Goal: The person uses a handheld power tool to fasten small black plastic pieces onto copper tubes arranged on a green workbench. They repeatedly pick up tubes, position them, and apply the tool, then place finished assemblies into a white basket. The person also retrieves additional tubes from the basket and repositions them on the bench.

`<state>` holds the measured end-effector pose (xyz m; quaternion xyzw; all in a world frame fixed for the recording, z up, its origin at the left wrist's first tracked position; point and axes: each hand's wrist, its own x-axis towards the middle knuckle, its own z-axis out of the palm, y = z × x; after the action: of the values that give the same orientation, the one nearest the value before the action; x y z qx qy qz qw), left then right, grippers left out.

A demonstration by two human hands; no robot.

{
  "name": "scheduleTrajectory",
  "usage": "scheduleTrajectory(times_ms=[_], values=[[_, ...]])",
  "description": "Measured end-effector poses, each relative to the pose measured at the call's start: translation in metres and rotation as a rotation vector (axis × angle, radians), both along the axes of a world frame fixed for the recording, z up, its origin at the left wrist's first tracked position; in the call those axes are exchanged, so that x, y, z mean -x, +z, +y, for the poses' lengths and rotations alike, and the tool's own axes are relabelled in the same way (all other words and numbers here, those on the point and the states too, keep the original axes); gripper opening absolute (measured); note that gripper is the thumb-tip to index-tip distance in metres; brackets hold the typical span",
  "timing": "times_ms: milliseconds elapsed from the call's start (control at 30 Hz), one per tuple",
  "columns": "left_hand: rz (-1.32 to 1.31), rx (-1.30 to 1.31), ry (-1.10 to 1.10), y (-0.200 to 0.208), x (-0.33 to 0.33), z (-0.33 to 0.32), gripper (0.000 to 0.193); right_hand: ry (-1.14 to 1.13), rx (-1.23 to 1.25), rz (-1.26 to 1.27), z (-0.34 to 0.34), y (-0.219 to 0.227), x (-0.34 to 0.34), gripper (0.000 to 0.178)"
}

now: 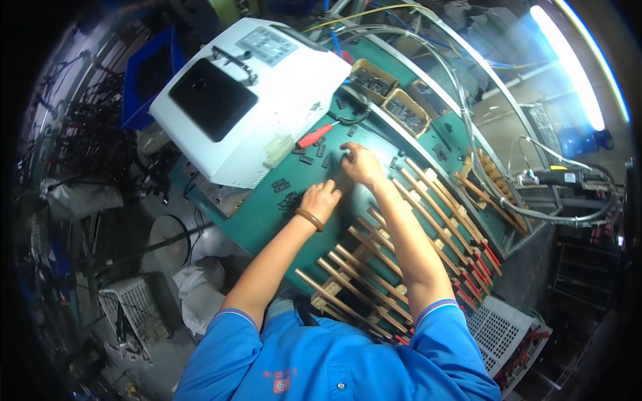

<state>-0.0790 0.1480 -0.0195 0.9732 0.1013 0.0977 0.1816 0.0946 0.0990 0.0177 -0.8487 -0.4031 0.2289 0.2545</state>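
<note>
Green tabletop [261, 220] stretches slantwise before the person, who wears a blue shirt [314, 361]. Nearest on it are rows of copper-coloured rods [314, 283], some with red ends at the lower right, and the right forearm passes over part of them. Farther on, the left hand [322, 200], with a brown bangle [309, 220] at the wrist, has its fingers bent; a pile of small black parts [289, 202] lies just beside it, on its left side, outside the grip. The right hand [361, 164] is a little farther away, its fingers curled toward the left, and several loose black pieces [326, 161] lie near its fingertips. Whether either hand is closed upon something, I cannot tell. Beyond them rests a red-handled screwdriver [314, 137], near a white machine housing [294, 73] with a dark window [212, 99]. Behind, to the right, stand yellowish bins [386, 99] with dark parts inside; at the upper right, a tube lamp [568, 67] glows.
</note>
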Motion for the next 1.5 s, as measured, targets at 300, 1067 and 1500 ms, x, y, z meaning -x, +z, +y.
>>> scheduleTrajectory(times_ms=[300, 1067, 1500], values=[[-0.241, 0.188, 0.724, 0.026, 0.057, 0.049, 0.019, 0.076, 0.010, -0.243, 0.057, -0.013, 0.013, 0.038], [0.038, 0.208, 0.517, 0.010, 0.056, 0.069, 0.034, 0.086, -0.077, -0.574, 0.069, -0.034, 0.077, 0.033], [0.199, 0.121, 0.411, 0.009, 0.053, 0.069, 0.033, 0.151, 0.022, -0.460, 0.023, -0.031, 0.083, 0.018]])
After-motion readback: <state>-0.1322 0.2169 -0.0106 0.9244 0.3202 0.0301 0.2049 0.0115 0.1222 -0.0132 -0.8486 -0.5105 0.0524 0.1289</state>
